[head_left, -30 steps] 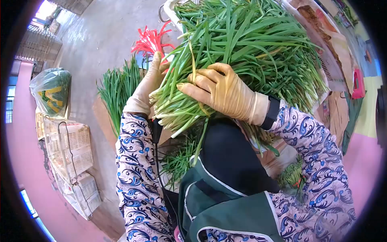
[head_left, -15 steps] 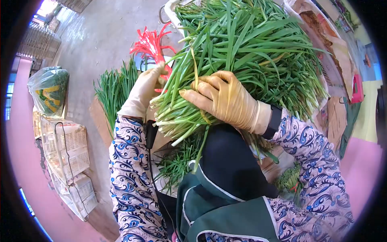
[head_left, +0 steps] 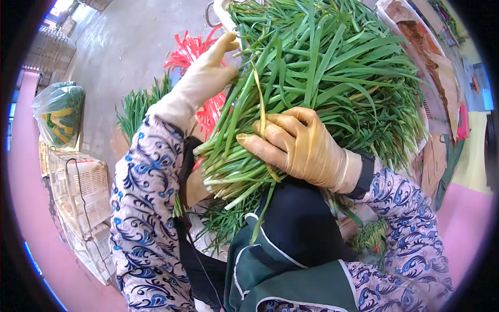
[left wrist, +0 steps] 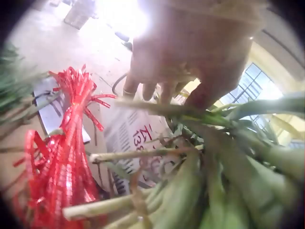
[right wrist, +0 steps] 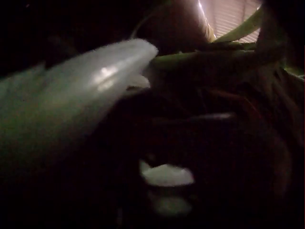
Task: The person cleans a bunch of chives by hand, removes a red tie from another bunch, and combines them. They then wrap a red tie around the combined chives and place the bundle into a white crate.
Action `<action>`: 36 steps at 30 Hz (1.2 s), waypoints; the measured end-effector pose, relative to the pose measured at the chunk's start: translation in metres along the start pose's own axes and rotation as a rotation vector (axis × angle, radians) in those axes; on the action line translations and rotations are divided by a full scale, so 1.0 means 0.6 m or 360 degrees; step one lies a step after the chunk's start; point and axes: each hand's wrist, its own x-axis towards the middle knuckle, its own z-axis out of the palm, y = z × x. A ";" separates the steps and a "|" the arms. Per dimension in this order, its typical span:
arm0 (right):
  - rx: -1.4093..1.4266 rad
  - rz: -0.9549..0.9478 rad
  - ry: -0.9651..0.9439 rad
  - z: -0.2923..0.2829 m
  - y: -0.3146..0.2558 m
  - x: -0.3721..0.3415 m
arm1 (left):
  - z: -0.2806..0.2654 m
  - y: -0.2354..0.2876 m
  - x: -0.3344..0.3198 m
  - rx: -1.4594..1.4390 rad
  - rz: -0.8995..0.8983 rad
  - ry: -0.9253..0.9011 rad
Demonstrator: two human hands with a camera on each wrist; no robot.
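In the head view my gloved right hand [head_left: 306, 148] grips a thick bunch of garlic chives [head_left: 234, 174] near its pale cut ends, with the thumb across the stems. A yellowed leaf [head_left: 258, 91] runs over the bunch to the fingers. My gloved left hand [head_left: 210, 70] reaches past the bunch's left side, index finger and thumb spread apart close to the leaves. In the left wrist view, its fingers point down behind stalks [left wrist: 181, 191] in the foreground. A tuft of red plastic strips [left wrist: 71, 162] stands beside it, partly behind my left forearm in the head view. The right wrist view is mostly dark.
A heap of chives [head_left: 353, 67] fills a white crate [head_left: 224, 14] ahead. More chives [head_left: 138, 106] stand at the left, and a tied bundle [head_left: 371, 236] lies low right. Plastic baskets [head_left: 86, 192] and a bagged green bundle [head_left: 60, 114] stand far left.
My left hand has left the red strips and moved up and right to the bunch's upper left side. My right hand keeps its grip on the bunch.
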 end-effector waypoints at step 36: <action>-0.0132 0.0032 0.0099 0.020 -0.006 -0.010 | 0.034 -0.075 -0.070 -0.1384 -0.0531 -0.0321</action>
